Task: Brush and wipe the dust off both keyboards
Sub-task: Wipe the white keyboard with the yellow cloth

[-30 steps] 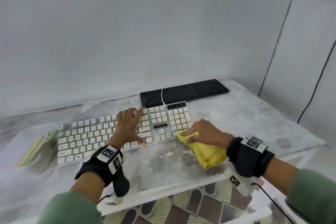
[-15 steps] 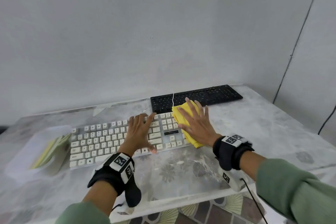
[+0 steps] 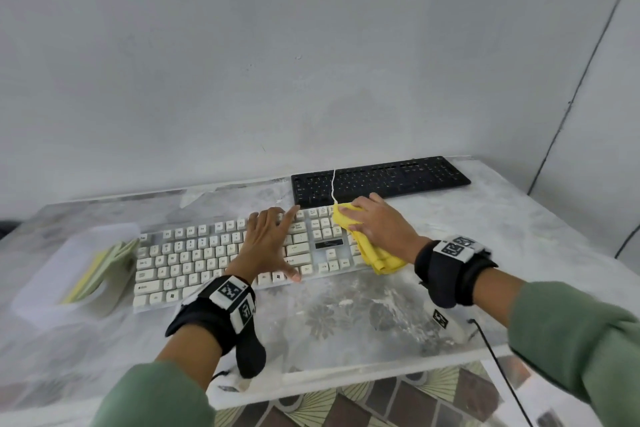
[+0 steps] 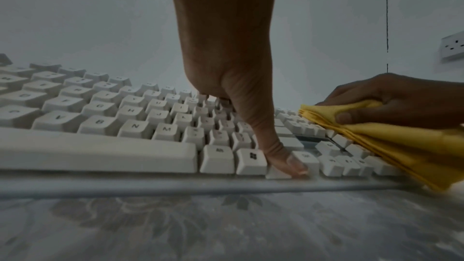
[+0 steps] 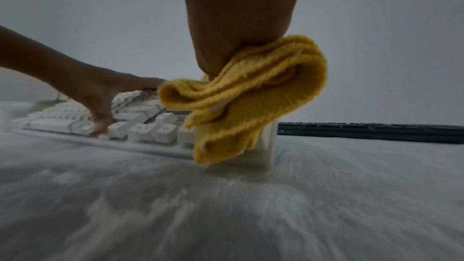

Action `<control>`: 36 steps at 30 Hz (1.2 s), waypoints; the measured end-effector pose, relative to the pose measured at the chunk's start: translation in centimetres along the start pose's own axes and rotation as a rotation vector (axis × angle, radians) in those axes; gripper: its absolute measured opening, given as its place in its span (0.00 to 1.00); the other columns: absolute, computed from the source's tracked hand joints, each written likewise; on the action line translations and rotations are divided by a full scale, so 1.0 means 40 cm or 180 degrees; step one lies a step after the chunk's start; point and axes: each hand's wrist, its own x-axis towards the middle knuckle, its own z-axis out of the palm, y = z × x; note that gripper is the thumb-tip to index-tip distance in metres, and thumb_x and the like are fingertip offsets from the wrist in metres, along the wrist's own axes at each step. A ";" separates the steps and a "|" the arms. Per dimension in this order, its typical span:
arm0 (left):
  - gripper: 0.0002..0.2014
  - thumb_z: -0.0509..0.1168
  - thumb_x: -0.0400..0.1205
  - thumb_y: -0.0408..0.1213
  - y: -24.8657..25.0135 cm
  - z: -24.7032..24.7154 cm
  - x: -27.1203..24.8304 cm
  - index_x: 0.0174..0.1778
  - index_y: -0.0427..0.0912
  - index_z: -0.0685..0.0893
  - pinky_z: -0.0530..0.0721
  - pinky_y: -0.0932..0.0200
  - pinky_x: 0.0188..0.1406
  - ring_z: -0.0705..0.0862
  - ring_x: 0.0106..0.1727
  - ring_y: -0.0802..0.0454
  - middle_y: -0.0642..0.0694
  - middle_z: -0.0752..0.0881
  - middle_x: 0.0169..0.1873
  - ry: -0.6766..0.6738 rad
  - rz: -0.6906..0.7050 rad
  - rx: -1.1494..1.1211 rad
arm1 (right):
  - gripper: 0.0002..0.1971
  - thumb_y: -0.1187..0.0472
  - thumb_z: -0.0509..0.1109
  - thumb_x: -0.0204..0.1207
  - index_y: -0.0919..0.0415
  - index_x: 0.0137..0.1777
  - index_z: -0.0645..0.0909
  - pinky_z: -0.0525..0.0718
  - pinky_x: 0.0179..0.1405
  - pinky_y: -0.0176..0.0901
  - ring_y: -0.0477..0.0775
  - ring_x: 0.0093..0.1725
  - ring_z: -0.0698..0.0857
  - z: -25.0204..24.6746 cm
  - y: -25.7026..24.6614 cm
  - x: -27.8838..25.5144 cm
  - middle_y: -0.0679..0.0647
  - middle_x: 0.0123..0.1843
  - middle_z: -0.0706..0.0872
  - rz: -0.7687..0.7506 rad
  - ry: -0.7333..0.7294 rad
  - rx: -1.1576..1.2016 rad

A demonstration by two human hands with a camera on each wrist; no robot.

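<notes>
A white keyboard [image 3: 194, 253] lies across the table's middle, and a black keyboard [image 3: 381, 180] lies behind it to the right. My left hand [image 3: 273, 236] rests flat on the white keyboard's middle keys with fingers spread. In the left wrist view its thumb [image 4: 283, 158] presses at the front edge. My right hand [image 3: 367, 218] grips a folded yellow cloth [image 3: 377, 256] on the number-pad end of the white keyboard, with the thumb pinching the folds [image 4: 391, 142]. From the right wrist, the cloth [image 5: 251, 96] hangs bunched under the palm and hides the keyboard's right end.
A clear plastic box [image 3: 41, 288] holding green and yellow papers stands left of the white keyboard. A white cable [image 3: 333, 191] crosses the black keyboard. The table's front edge [image 3: 346, 378] is near my wrists, and a wall stands close behind.
My right hand carried the cloth from the table by the keyboard's front right corner up onto the number pad, then curled its fingers round it. The left hand stayed in place.
</notes>
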 end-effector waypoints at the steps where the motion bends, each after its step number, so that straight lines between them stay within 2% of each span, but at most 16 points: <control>1: 0.68 0.77 0.55 0.68 0.001 -0.002 -0.001 0.84 0.47 0.45 0.49 0.49 0.77 0.61 0.74 0.44 0.41 0.63 0.73 -0.0029 -0.0008 0.0025 | 0.17 0.60 0.72 0.71 0.61 0.61 0.84 0.85 0.39 0.49 0.61 0.44 0.81 -0.005 0.002 -0.011 0.60 0.49 0.85 -0.0093 -0.0044 0.0096; 5: 0.68 0.77 0.55 0.68 0.002 -0.005 -0.002 0.84 0.46 0.46 0.49 0.48 0.77 0.61 0.75 0.44 0.41 0.63 0.74 -0.0018 -0.0013 -0.0011 | 0.14 0.59 0.70 0.71 0.56 0.56 0.86 0.84 0.36 0.45 0.57 0.41 0.82 -0.019 0.017 -0.084 0.57 0.43 0.83 -0.0661 -0.0614 0.0451; 9: 0.68 0.77 0.55 0.68 0.002 -0.006 -0.005 0.82 0.52 0.40 0.48 0.48 0.77 0.60 0.75 0.44 0.41 0.62 0.74 0.0018 -0.0016 -0.0003 | 0.15 0.62 0.67 0.77 0.53 0.62 0.84 0.80 0.51 0.45 0.54 0.54 0.79 -0.060 0.019 -0.106 0.57 0.55 0.82 -0.0806 -0.1299 0.0624; 12: 0.66 0.77 0.52 0.68 0.001 -0.002 -0.008 0.71 0.57 0.36 0.49 0.46 0.77 0.62 0.75 0.42 0.40 0.64 0.73 0.0150 0.0012 -0.0119 | 0.14 0.59 0.67 0.76 0.55 0.60 0.85 0.79 0.52 0.44 0.51 0.50 0.80 -0.082 0.027 -0.036 0.58 0.59 0.85 -0.0806 -0.0612 0.0438; 14: 0.65 0.78 0.51 0.68 0.001 -0.001 -0.011 0.70 0.57 0.37 0.50 0.45 0.76 0.63 0.74 0.42 0.39 0.65 0.73 0.0185 0.0012 -0.0149 | 0.17 0.62 0.69 0.76 0.56 0.65 0.82 0.72 0.63 0.42 0.49 0.53 0.77 -0.081 0.030 0.010 0.54 0.67 0.82 -0.0197 -0.0263 0.0405; 15: 0.65 0.78 0.51 0.68 0.001 0.000 -0.010 0.71 0.57 0.37 0.50 0.45 0.76 0.63 0.74 0.41 0.40 0.65 0.73 0.0189 0.0007 -0.0135 | 0.19 0.62 0.68 0.77 0.56 0.68 0.79 0.68 0.66 0.41 0.52 0.56 0.76 -0.074 0.025 0.018 0.51 0.71 0.78 0.0098 -0.0412 0.0396; 16: 0.66 0.78 0.51 0.68 0.002 -0.001 -0.010 0.72 0.57 0.37 0.50 0.45 0.76 0.62 0.74 0.42 0.40 0.64 0.73 0.0183 0.0004 -0.0117 | 0.20 0.62 0.67 0.78 0.56 0.70 0.77 0.69 0.64 0.40 0.53 0.56 0.74 -0.059 0.023 0.015 0.49 0.73 0.77 0.0236 -0.0616 0.0397; 18: 0.68 0.77 0.52 0.69 0.002 0.001 -0.007 0.78 0.55 0.39 0.49 0.46 0.77 0.61 0.75 0.42 0.41 0.63 0.73 0.0124 -0.0010 -0.0074 | 0.20 0.63 0.67 0.79 0.54 0.70 0.77 0.73 0.48 0.37 0.50 0.49 0.70 -0.033 0.016 -0.017 0.47 0.72 0.77 0.0161 -0.0713 0.0375; 20: 0.69 0.77 0.53 0.69 0.001 0.001 -0.005 0.81 0.52 0.41 0.47 0.47 0.77 0.60 0.76 0.44 0.42 0.62 0.74 0.0080 -0.0035 -0.0027 | 0.21 0.71 0.68 0.75 0.52 0.66 0.81 0.70 0.34 0.36 0.50 0.45 0.69 -0.012 0.018 -0.063 0.46 0.68 0.81 -0.0231 -0.0629 0.0365; 22: 0.69 0.77 0.53 0.69 0.004 -0.002 -0.006 0.81 0.52 0.41 0.46 0.47 0.77 0.59 0.76 0.44 0.42 0.61 0.74 0.0075 -0.0030 -0.0039 | 0.22 0.74 0.71 0.71 0.51 0.61 0.85 0.66 0.27 0.32 0.54 0.42 0.75 -0.006 0.005 -0.101 0.45 0.64 0.84 -0.0617 -0.0721 0.0324; 25: 0.69 0.78 0.53 0.68 0.007 -0.004 -0.010 0.81 0.53 0.42 0.46 0.47 0.77 0.60 0.76 0.43 0.41 0.62 0.74 0.0126 -0.0035 -0.0078 | 0.20 0.72 0.65 0.76 0.52 0.63 0.83 0.66 0.27 0.35 0.54 0.44 0.76 -0.031 -0.014 -0.082 0.51 0.54 0.87 -0.0831 -0.1049 0.0136; 27: 0.66 0.79 0.51 0.67 0.005 -0.002 -0.012 0.74 0.58 0.38 0.47 0.45 0.77 0.61 0.75 0.41 0.39 0.64 0.73 0.0216 0.0015 -0.0147 | 0.22 0.76 0.66 0.73 0.53 0.61 0.85 0.65 0.26 0.32 0.54 0.41 0.76 -0.045 -0.008 -0.040 0.54 0.45 0.87 -0.0608 -0.0756 0.0156; 30: 0.65 0.79 0.52 0.66 0.003 0.001 -0.012 0.70 0.59 0.38 0.47 0.45 0.76 0.61 0.75 0.41 0.39 0.64 0.73 0.0206 0.0041 -0.0182 | 0.24 0.78 0.64 0.72 0.55 0.61 0.85 0.68 0.33 0.39 0.55 0.45 0.73 -0.044 0.008 -0.015 0.49 0.61 0.87 -0.0482 -0.0596 0.0158; 32: 0.65 0.79 0.53 0.66 0.003 -0.001 -0.009 0.70 0.58 0.36 0.46 0.47 0.77 0.59 0.76 0.43 0.40 0.63 0.74 0.0119 0.0016 -0.0151 | 0.23 0.77 0.64 0.72 0.56 0.62 0.85 0.73 0.34 0.42 0.54 0.44 0.72 -0.023 0.002 -0.038 0.50 0.62 0.86 -0.0492 -0.0685 0.0351; 34: 0.64 0.78 0.54 0.67 0.002 -0.004 -0.008 0.70 0.58 0.35 0.45 0.48 0.77 0.58 0.77 0.44 0.41 0.61 0.74 0.0084 -0.0005 -0.0109 | 0.22 0.75 0.64 0.73 0.55 0.63 0.84 0.71 0.33 0.33 0.51 0.45 0.72 -0.020 -0.012 -0.064 0.49 0.60 0.87 -0.0572 -0.0903 0.0424; 36: 0.65 0.77 0.54 0.68 0.001 -0.005 -0.011 0.71 0.58 0.34 0.45 0.48 0.77 0.58 0.77 0.44 0.41 0.61 0.75 0.0065 -0.0008 -0.0106 | 0.20 0.72 0.64 0.75 0.54 0.63 0.84 0.63 0.32 0.25 0.42 0.39 0.69 -0.036 -0.019 -0.052 0.47 0.52 0.89 -0.0473 -0.1078 0.0619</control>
